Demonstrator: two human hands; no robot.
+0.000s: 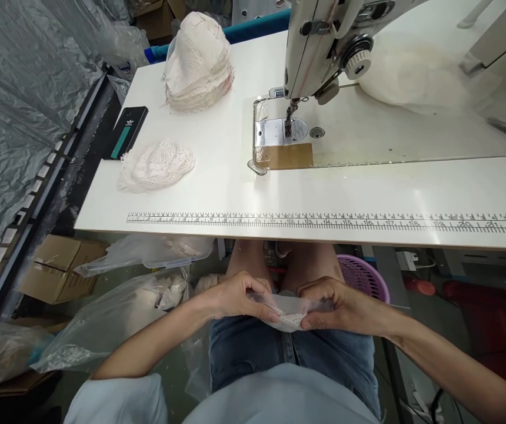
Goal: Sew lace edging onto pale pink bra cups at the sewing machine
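Above my lap, my left hand [253, 299] and my right hand [335, 303] hold a small sheer white fabric piece [292, 306] between them. Thumbs and fingers pinch it at its two ends. A dotted, lace-like white strip shows along its lower middle. Part of the piece is hidden by my fingers. Both hands are below the front edge of the white sewing table [217, 194]. On the table, a sewing machine [319, 53] stands with its needle and presser foot over the metal plate. A flat white lace piece [158, 166] lies to the left.
A tall stack of white lace pieces [199, 65] and a black phone-like case [128, 132] are on the table's left. Sheer white fabric [412, 76] lies behind the machine head. Plastic bags [120, 312], a cardboard box [61, 268] and a purple basket [365, 278] are below.
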